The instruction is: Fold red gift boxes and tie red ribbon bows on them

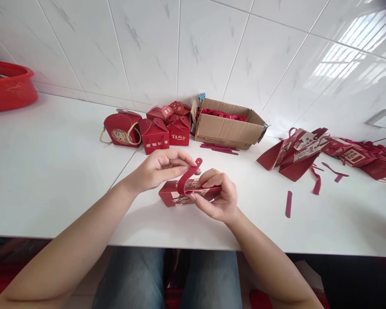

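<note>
Brightly lit; striped glare is thrown on tiled wall (206,47) at upper right. Soft shadows are cast on white tabletop (61,171). Left hand (161,169) and right hand (221,195) are crisply rendered; red basin (13,93) at left edge is softened by blur.

I count one strap (181,185) and one box (167,197) held, one carton (227,131), one basin (13,92), perhaps five overlapping standing boxes (154,137).

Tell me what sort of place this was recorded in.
Probably a small packaging workroom, though one view cannot settle it: a long white table against a tiled wall, small red boxes grouped there, and an open cardboard carton of red pieces.
</note>
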Demonstrator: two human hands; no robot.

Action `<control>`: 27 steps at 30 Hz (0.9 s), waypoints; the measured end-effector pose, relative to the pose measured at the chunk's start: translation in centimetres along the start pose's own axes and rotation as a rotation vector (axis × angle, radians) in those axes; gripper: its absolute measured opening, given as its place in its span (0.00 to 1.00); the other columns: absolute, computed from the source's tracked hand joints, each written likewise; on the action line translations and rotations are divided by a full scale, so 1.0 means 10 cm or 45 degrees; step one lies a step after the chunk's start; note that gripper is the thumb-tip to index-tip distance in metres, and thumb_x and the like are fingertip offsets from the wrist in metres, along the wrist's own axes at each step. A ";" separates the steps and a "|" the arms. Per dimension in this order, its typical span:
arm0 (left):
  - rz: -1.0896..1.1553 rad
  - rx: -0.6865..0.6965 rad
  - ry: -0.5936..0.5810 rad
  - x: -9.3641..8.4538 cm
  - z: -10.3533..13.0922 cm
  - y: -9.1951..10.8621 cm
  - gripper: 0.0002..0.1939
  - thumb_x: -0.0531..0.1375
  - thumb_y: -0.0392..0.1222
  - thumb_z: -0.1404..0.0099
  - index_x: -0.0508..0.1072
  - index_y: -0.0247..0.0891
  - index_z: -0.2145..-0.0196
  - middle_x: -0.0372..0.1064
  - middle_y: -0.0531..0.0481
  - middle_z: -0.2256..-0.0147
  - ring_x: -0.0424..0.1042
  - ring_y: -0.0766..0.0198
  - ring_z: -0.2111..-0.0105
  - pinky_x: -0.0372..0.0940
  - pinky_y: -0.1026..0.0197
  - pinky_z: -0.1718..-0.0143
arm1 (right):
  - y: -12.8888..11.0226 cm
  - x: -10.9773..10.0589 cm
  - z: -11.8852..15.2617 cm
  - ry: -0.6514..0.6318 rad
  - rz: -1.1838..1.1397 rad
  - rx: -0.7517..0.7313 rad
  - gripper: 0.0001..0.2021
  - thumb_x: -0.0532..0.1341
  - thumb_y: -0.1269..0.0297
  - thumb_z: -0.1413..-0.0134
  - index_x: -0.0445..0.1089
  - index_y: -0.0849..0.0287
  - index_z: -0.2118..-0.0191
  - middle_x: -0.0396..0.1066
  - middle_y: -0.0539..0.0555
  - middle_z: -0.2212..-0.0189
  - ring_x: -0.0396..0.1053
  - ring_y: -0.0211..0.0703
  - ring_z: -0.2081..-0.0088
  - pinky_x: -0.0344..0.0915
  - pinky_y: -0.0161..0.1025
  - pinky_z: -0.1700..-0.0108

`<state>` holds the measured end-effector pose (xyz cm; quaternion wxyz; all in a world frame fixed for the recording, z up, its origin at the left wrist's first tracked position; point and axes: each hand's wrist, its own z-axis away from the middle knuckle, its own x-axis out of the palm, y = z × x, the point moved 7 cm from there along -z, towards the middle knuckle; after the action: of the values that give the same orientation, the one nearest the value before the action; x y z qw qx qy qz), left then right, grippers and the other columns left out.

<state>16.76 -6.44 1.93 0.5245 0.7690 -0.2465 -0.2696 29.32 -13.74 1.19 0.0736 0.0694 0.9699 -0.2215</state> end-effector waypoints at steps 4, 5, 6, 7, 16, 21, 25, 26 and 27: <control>0.140 0.019 0.060 -0.05 -0.01 -0.04 0.08 0.67 0.39 0.43 0.75 0.35 0.65 0.77 0.47 0.66 0.77 0.61 0.62 0.73 0.64 0.63 | 0.02 0.00 0.01 0.010 -0.024 0.039 0.15 0.67 0.73 0.54 0.59 0.55 0.65 0.67 0.50 0.71 0.68 0.37 0.71 0.68 0.36 0.70; 0.166 0.032 0.096 -0.07 -0.01 -0.04 0.08 0.68 0.39 0.44 0.75 0.35 0.69 0.77 0.48 0.69 0.77 0.62 0.65 0.73 0.65 0.64 | 0.02 0.00 0.01 0.009 -0.024 0.046 0.15 0.67 0.73 0.54 0.59 0.55 0.65 0.67 0.50 0.71 0.68 0.37 0.71 0.68 0.36 0.71; 0.190 0.039 0.125 -0.09 -0.02 -0.04 0.07 0.69 0.40 0.45 0.75 0.34 0.71 0.76 0.49 0.71 0.77 0.63 0.67 0.73 0.66 0.66 | 0.02 0.00 0.01 0.009 -0.021 0.052 0.15 0.67 0.73 0.54 0.59 0.55 0.65 0.67 0.50 0.71 0.68 0.37 0.71 0.67 0.36 0.71; 0.207 0.037 0.134 -0.09 -0.02 -0.04 0.08 0.69 0.40 0.45 0.75 0.34 0.73 0.76 0.49 0.71 0.77 0.64 0.68 0.73 0.66 0.67 | 0.02 0.00 0.01 0.008 -0.018 0.061 0.15 0.67 0.73 0.54 0.59 0.55 0.65 0.67 0.50 0.71 0.68 0.37 0.71 0.67 0.36 0.71; 0.226 -0.184 0.023 0.03 0.04 -0.07 0.10 0.68 0.41 0.44 0.77 0.32 0.69 0.77 0.46 0.71 0.76 0.64 0.72 0.72 0.66 0.71 | 0.06 0.00 0.01 0.033 -0.047 0.145 0.14 0.66 0.74 0.53 0.59 0.55 0.66 0.67 0.49 0.71 0.69 0.37 0.71 0.68 0.36 0.70; 0.269 -0.155 0.080 0.03 0.02 -0.05 0.11 0.70 0.42 0.46 0.76 0.32 0.71 0.77 0.48 0.73 0.75 0.66 0.74 0.71 0.68 0.72 | 0.11 -0.01 0.02 0.047 -0.018 0.217 0.13 0.66 0.70 0.52 0.59 0.54 0.67 0.67 0.49 0.72 0.68 0.37 0.72 0.67 0.36 0.71; 0.282 -0.136 0.095 0.03 0.02 -0.04 0.10 0.70 0.41 0.47 0.76 0.32 0.71 0.76 0.50 0.74 0.75 0.68 0.75 0.71 0.69 0.73 | 0.13 -0.02 0.03 0.053 -0.009 0.241 0.13 0.66 0.70 0.52 0.59 0.54 0.67 0.67 0.49 0.72 0.67 0.37 0.72 0.66 0.36 0.72; 0.285 -0.131 0.099 0.03 0.02 -0.04 0.10 0.70 0.41 0.47 0.75 0.32 0.71 0.76 0.49 0.74 0.75 0.68 0.75 0.71 0.69 0.73 | 0.13 -0.02 0.02 0.053 -0.008 0.244 0.14 0.66 0.70 0.52 0.58 0.54 0.67 0.67 0.49 0.72 0.67 0.37 0.72 0.66 0.36 0.72; 0.288 -0.125 0.103 0.03 0.02 -0.04 0.10 0.70 0.41 0.46 0.75 0.32 0.71 0.76 0.49 0.74 0.75 0.68 0.76 0.71 0.69 0.73 | 0.13 -0.02 0.02 0.054 -0.008 0.246 0.14 0.66 0.70 0.52 0.58 0.54 0.67 0.67 0.48 0.72 0.67 0.37 0.72 0.66 0.36 0.71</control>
<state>16.92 -6.66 1.47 0.5980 0.7201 -0.2968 -0.1892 29.79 -12.69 0.47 0.0454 0.0777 0.9455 -0.3129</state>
